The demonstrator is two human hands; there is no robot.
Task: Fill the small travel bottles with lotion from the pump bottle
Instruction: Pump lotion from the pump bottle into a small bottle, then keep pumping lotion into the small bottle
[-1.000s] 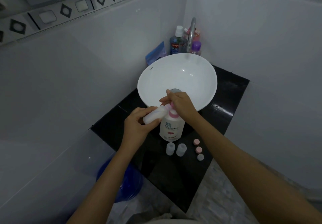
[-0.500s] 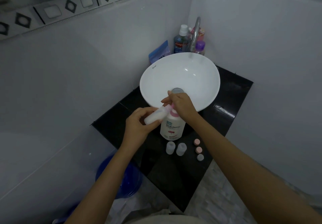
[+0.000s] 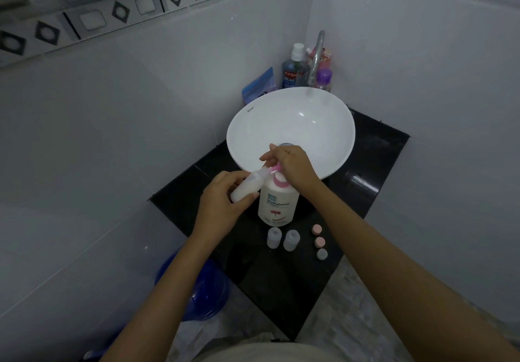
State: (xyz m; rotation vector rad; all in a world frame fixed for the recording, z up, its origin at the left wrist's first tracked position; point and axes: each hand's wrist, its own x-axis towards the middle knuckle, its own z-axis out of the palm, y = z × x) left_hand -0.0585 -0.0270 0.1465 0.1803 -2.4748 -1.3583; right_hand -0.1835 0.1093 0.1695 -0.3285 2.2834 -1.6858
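Both hands work: left hand [image 3: 222, 204] tilts travel bottle [image 3: 247, 185]; right hand [image 3: 292, 164] seemingly presses pump [image 3: 277, 168].

Both bare forearms reach forward and converge, the left hand [image 3: 222, 201] with fingers and thumb curled in a grip, the right hand [image 3: 292, 164] palm-down just beyond it, fingers extended and pressing downward.

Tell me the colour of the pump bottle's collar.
Pink, on a white pump bottle; the collar shows in the head view.
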